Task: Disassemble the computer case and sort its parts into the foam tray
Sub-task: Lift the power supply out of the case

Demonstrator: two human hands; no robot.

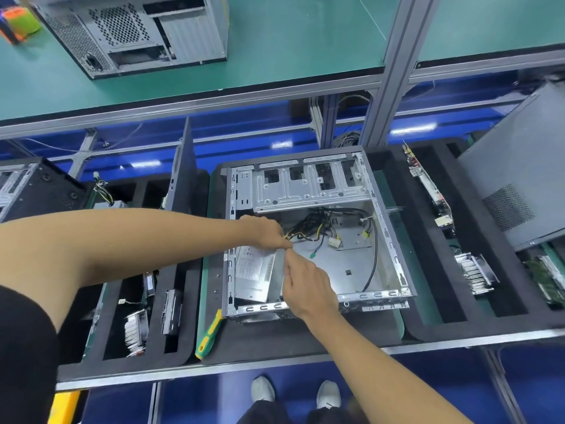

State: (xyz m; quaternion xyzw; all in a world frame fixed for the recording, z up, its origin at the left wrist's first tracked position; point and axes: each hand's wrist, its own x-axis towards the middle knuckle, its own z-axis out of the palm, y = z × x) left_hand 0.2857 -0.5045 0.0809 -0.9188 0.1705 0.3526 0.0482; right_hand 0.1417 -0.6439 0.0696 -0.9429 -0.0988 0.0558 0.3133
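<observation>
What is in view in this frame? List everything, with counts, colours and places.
open case: 1, grey, centre, on foam tray
power supply: 1, silver, case's near left corner
cables: bundle, black and yellow, inside case
screwdriver: 1, green and yellow, tray, left of case
foam tray: black, under case
heatsinks: 2, silver, one in left slots, one in right
circuit card: 1, right slot, on edge
closed case: 1, grey, green bench behind
side panel: 1, grey, far right
left hand: at supply's far edge, by cables
right hand: on supply's right side
</observation>
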